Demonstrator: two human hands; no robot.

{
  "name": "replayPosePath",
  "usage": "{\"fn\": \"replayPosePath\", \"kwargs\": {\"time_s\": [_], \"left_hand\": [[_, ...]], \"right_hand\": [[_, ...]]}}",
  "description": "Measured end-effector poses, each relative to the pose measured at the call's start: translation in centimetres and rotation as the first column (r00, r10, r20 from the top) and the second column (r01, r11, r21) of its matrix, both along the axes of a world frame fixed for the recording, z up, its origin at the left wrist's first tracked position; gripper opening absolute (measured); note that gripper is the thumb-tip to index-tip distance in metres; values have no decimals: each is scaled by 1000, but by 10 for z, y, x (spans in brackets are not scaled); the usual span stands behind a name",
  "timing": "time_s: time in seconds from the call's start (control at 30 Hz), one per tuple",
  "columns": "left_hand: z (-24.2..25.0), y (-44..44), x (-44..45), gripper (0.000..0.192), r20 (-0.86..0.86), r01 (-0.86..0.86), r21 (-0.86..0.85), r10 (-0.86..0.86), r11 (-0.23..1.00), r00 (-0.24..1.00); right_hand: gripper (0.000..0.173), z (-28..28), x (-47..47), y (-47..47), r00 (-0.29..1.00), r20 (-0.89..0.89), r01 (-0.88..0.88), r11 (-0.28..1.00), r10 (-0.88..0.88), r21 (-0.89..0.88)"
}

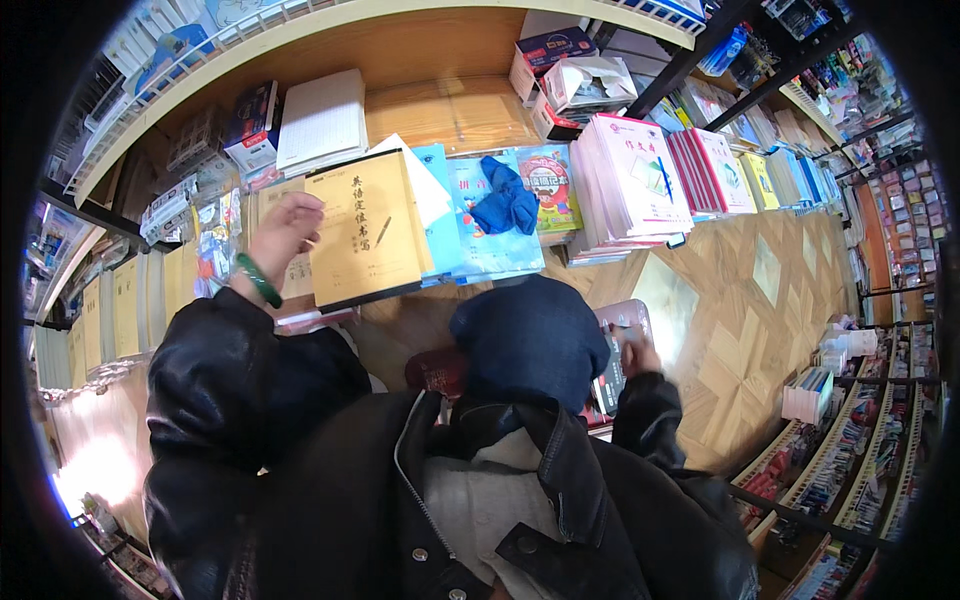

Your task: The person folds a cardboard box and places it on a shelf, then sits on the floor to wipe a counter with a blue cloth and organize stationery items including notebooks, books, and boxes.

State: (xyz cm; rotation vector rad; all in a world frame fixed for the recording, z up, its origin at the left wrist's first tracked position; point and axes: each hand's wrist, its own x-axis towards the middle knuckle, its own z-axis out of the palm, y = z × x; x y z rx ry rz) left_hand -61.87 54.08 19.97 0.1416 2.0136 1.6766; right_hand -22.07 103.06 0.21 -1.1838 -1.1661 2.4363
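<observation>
My left hand (289,232), with a green bangle on the wrist, is over the left edge of a yellow-covered exercise book (367,225). Its fingers are bent, with a gap to the thumb, and nothing shows between them. White paper (412,180) and light-blue booklets (442,225) lie partly under that book. To the right, a crumpled dark-blue cloth (502,196) rests on a blue booklet (480,255). My right hand (637,354) is blurred beside my knee, next to a dark package (609,382) bearing writing. Whether it grips the package cannot be made out.
A tall stack of pink-edged exercise books (637,172) stands right on the low shelf. Behind are a stack of lined paper (322,120) and opened boxes (581,82). A wire-edged shelf (420,15) overhangs them. Stationery racks (847,450) stand beyond the patterned floor (735,330).
</observation>
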Motion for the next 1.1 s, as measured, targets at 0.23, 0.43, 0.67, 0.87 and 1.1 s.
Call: {"fn": "replayPosePath", "kwargs": {"time_s": [0.23,0.43,0.67,0.87,1.1], "left_hand": [[-31,23,-1,56,-345,322,-611,-609,723,714],[-37,28,-8,69,-322,383,-707,-753,594,573],[-56,27,-9,73,-168,467,-754,-823,462,543],[-57,37,-15,62,-114,481,-764,-823,430,556],[-52,42,-15,46,-255,431,-744,-814,510,522]], "right_hand": [[73,85,-299,-57,733,510,-421,-290,449,860],[52,58,-365,-93,535,794,-592,-543,288,595],[35,41,-390,-65,798,357,-234,-296,486,926],[40,30,-464,20,821,537,-415,-445,194,794],[40,-25,-491,104,890,451,-426,-488,-74,762]]}}
